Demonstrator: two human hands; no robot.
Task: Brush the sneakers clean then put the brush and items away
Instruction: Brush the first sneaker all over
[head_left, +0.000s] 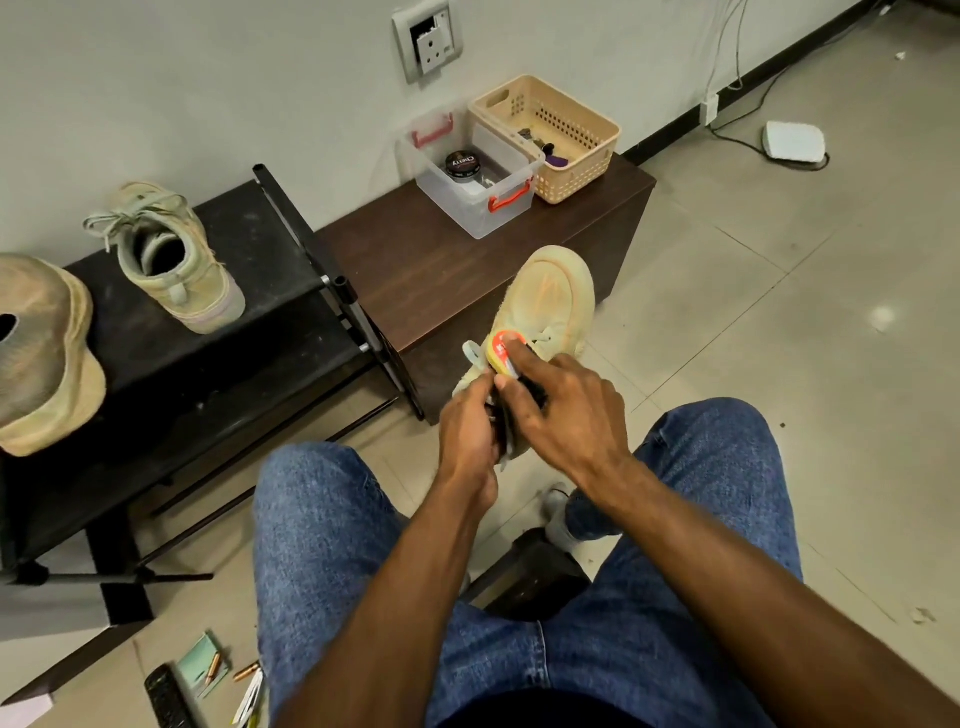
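A pale yellow sneaker (553, 299) is held up over the floor, toe pointing away from me. My left hand (467, 434) grips its heel end from the left. My right hand (566, 410) holds a brush (506, 353) with a yellow back and an orange-red label, pressed against the sneaker's opening; the dark bristles are mostly hidden under my fingers. A second sneaker (174, 254), greenish-beige with laces, stands on the black shoe rack (270, 260). A clear storage box (478, 182) with red handles holds a round black polish tin (461, 165).
The clear box and a beige perforated basket (550, 135) stand on a dark brown bench (441, 265) by the wall. A tan hat (41, 353) lies on the rack at left. Pens, a remote and papers lie on the floor at lower left. Cables run along the far wall.
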